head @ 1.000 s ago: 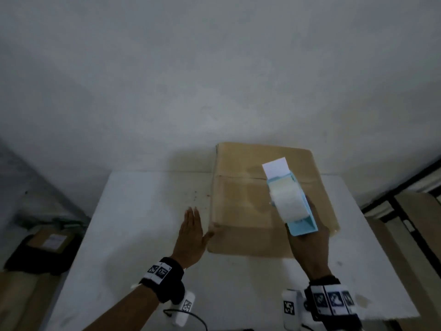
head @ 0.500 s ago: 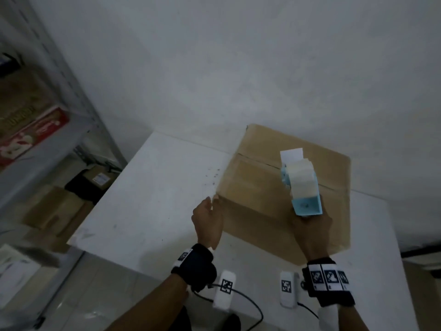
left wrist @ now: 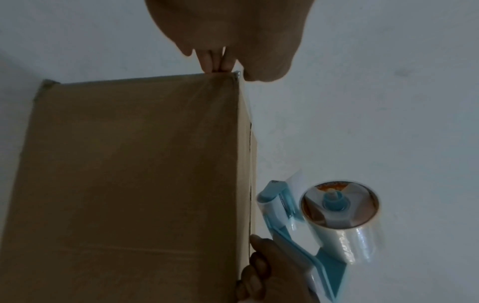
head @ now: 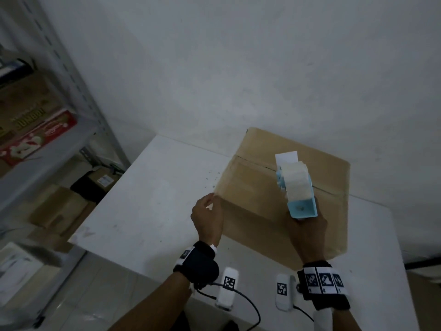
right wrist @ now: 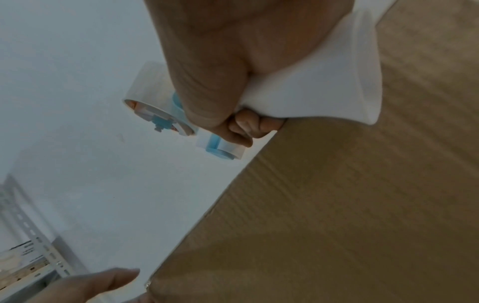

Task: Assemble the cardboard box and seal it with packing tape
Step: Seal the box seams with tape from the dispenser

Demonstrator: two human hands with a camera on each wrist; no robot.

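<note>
A closed brown cardboard box (head: 250, 187) lies on the white table (head: 155, 199), its top seam running across it. My left hand (head: 210, 211) is at the box's near left corner. In the left wrist view its fingertips (left wrist: 220, 67) touch one face and the thumb sits on the other side of that corner. My right hand (head: 307, 225) grips the handle of a blue tape dispenser (head: 298, 187) with a clear roll, held upright over the near right part of the box top. A white tab sticks up from the dispenser. In the right wrist view the fingers (right wrist: 243, 127) curl round the handle beside the box (right wrist: 337, 205).
A grey metal shelf (head: 47, 144) with printed cartons stands at the left. Cardboard boxes (head: 59, 209) lie on the floor below it. A white wall rises behind the table. The table's left half shows bare surface, and its front edge is close to me.
My view has swung left and the shelf has come in. My left hand went from flat against the box's left side to holding its near corner. The dispenser stays over the box.
</note>
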